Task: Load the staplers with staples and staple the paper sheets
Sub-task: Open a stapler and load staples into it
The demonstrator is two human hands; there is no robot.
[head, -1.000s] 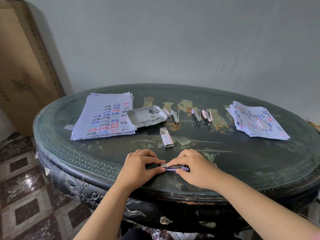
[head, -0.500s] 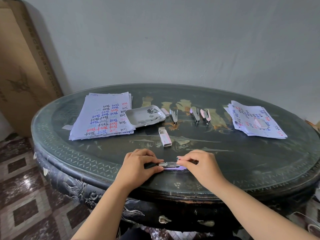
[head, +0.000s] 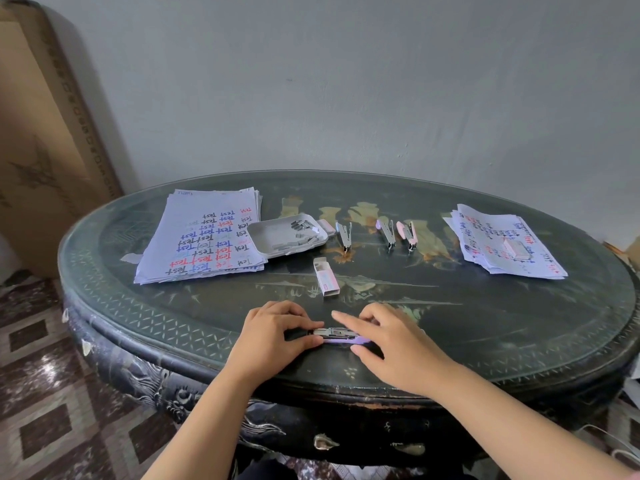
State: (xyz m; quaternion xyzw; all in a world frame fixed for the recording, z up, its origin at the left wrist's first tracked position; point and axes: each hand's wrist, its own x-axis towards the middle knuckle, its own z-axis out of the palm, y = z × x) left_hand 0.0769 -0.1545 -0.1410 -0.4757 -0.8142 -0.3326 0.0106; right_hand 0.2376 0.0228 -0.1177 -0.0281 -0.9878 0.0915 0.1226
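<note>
A small purple stapler lies flat near the table's front edge, its metal channel showing. My left hand pinches its left end. My right hand holds the right end with thumb below and the index finger stretched out over the metal top. Three more staplers stand further back: a blue one, a purple one and a pink one. A white tray holds loose staple strips. A tall stack of written sheets lies at the left, and a smaller pile at the right.
An open staple box lies mid-table behind my hands. Another small box rests on the right pile. The round dark table stands against a grey wall. A cardboard panel leans at the left.
My right hand has opened up over the stapler: the index finger now stretches across the metal top and more of the purple base shows. The left hand stays put.
</note>
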